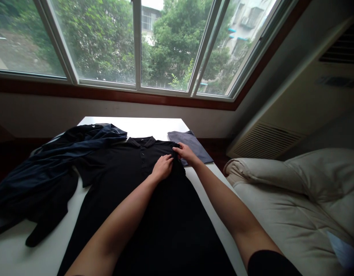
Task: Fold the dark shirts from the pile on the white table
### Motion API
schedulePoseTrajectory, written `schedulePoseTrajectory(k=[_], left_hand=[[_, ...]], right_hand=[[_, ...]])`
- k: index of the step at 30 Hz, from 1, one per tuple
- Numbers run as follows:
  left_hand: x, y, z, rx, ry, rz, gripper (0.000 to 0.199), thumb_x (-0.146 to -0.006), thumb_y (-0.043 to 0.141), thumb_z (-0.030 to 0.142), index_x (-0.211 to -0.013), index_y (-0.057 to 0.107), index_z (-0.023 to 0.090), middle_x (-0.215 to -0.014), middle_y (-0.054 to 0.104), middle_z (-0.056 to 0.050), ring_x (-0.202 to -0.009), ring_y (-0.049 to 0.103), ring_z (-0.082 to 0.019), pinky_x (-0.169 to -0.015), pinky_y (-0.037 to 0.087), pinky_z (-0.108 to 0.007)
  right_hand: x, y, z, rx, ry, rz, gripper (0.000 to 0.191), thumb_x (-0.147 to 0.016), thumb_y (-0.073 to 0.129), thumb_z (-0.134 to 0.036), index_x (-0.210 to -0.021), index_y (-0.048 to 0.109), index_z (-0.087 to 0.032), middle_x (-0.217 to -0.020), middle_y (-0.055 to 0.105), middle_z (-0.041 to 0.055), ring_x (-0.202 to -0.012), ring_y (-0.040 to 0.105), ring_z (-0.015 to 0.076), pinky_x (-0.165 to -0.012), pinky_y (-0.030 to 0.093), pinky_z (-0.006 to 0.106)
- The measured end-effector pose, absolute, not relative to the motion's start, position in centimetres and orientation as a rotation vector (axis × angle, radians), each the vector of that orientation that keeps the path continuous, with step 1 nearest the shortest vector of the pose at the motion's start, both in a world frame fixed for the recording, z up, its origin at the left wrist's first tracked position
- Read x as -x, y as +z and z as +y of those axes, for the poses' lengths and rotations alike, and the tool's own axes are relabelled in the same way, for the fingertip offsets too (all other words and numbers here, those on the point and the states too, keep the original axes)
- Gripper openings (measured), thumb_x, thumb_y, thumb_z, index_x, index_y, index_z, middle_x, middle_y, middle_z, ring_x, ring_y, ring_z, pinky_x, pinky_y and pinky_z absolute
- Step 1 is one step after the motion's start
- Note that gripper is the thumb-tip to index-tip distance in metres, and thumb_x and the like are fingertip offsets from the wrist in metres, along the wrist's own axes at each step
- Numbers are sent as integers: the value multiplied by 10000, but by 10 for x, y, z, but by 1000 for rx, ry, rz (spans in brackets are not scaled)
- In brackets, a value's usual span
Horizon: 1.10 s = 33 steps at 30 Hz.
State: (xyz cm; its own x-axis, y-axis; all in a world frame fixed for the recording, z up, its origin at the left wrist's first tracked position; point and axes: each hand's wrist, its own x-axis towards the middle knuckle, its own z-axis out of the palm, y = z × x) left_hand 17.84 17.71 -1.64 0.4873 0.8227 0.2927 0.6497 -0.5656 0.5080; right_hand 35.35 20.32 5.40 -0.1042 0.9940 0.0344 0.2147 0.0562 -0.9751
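Observation:
A black polo shirt [119,168] lies spread out front side up, its collar towards the window and its button placket in the middle. My right hand [186,153] pinches the cloth at the shirt's right shoulder, where the sleeve is bunched up. Just nearer to me, my left hand [163,167] is on the same side of the chest, its bent fingers closed on the fabric by the sleeve; the fingertips are partly hidden. The shirt's other sleeve reaches out flat to the left.
A white table [153,124] bears the clothes. Dark clothes [50,168] are heaped on the left, touching the shirt's sleeve. A folded grey garment [195,143] lies at the far right corner. On the right stands a beige sofa [280,199], and behind the table is a window [171,50].

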Motion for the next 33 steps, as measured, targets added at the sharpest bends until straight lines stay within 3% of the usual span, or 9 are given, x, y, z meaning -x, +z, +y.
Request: schedulePoseTrajectory(k=[4, 7, 10, 15, 19, 22, 25, 33], left_hand=[[-153, -14, 199, -1866, 1150, 1366, 394, -1001, 404, 198, -1232, 724, 193, -1281, 735, -77, -1197, 673, -205, -1082, 491, -322], [-141, -12, 209, -1607, 1289, 1361, 346, -1008, 436, 251, -1178, 732, 196, -1168, 771, -68, -1095, 711, -213, -984, 544, -328], [-140, -10, 208, -1633, 1334, 1345, 329, -1002, 454, 257, -1161, 736, 200, -1153, 768, -64, -1073, 708, -214, -978, 543, -333], [-148, -8, 193, -2037, 1073, 1486, 301, -974, 501, 230, -1145, 748, 204, -1268, 718, -94, -1207, 643, -234, -1109, 465, -360], [-153, -8, 180, -2353, 610, 1621, 442, -975, 557, 335, -1391, 633, 205, -1561, 525, -126, -1484, 405, -322, -1248, 278, -519], [-152, -7, 175, -2390, 444, 1687, 567, -1017, 477, 417, -1534, 495, 187, -1655, 394, -140, -1556, 273, -354, -1260, 193, -598], [-151, -5, 174, -2385, 400, 1708, 613, -1037, 396, 449, -1577, 441, 163, -1683, 337, -144, -1572, 232, -361, -1264, 169, -605], [-145, -3, 176, -2361, 388, 1822, 597, -1038, 368, 384, -1576, 446, 138, -1662, 371, -167, -1576, 234, -339, -1281, 97, -580]], right_hand=[[-333, 37, 200, 1318, 1174, -1542, 347, -773, 757, -483, -898, 575, -215, -650, 575, -55, -483, 497, 100, -444, 375, 213], [-322, 24, 195, 1327, 1197, -1646, 328, -809, 733, -497, -878, 578, -216, -642, 597, -43, -508, 543, 124, -478, 411, 226], [-318, 17, 194, 1301, 1049, -1733, 271, -893, 629, -483, -853, 615, -215, -684, 639, -16, -584, 594, 148, -566, 471, 254], [-320, 14, 211, 1483, 483, -1736, 227, -949, 514, -338, -875, 692, -217, -835, 714, 27, -808, 657, 195, -815, 521, 320], [-316, 0, 226, 1577, 318, -1857, 307, -945, 479, -214, -1135, 720, -192, -1209, 715, 98, -1159, 639, 223, -1065, 472, 354], [-310, -15, 229, 1644, 250, -2004, 412, -977, 474, -221, -1341, 657, -158, -1494, 565, 138, -1414, 488, 233, -1207, 359, 368], [-307, -24, 229, 1702, 186, -2123, 471, -1008, 485, -282, -1445, 594, -148, -1607, 448, 141, -1520, 357, 255, -1270, 266, 407], [-309, -26, 234, 1761, 156, -2223, 570, -1050, 465, -393, -1570, 462, -158, -1669, 354, 136, -1565, 277, 285, -1282, 204, 442]])
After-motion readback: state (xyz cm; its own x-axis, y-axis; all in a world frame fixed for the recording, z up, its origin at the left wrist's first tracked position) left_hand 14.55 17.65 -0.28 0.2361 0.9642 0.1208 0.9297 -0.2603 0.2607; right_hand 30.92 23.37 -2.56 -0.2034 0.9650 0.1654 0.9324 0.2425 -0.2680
